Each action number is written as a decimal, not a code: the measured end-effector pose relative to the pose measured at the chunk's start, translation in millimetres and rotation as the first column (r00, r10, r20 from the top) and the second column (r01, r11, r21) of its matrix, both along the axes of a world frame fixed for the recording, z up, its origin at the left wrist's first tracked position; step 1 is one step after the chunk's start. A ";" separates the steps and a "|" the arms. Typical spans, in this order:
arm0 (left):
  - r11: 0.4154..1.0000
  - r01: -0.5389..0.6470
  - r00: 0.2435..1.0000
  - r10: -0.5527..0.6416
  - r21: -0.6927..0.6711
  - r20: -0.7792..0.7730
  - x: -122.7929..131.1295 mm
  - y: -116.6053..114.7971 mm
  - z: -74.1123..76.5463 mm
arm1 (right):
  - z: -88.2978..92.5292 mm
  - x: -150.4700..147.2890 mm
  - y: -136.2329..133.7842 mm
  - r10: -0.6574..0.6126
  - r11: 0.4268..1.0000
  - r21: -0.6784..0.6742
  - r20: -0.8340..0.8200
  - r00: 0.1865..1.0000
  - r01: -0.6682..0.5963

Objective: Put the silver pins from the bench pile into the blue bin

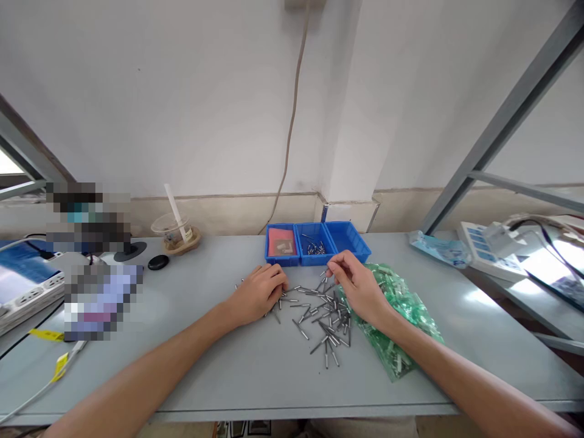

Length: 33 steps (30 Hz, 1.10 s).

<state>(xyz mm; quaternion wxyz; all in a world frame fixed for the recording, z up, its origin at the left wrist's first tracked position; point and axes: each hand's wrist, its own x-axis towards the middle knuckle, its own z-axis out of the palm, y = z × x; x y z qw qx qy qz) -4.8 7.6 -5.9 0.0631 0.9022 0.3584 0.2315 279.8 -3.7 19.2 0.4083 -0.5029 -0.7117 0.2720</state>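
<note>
Many slim metal pins, each with a shiny section and a darker one, lie in a loose heap on the grey table between my hands. My right hand is raised over the far right side of the heap, thumb and fingertips pinched on a metal pin. On the left, my left hand rests with curled fingers over more pins; what its fingertips hold, if anything, is hidden. Just beyond stands a row of blue bins: the middle bin has several small metal pieces inside, and the right bin shows its bare floor.
A reddish packet lies in the left bin. A green plastic bag of small parts sits under my right forearm. Farther left are a lidded cup with a straw, a black round object and a power strip. Metal frame posts rise at right.
</note>
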 end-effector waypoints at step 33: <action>1.000 0.006 1.000 -0.006 -0.007 0.007 1.2 0.3 0.1 | 2.8 1.2 6.9 -0.018 1.000 0.013 -0.186 0.982 0.021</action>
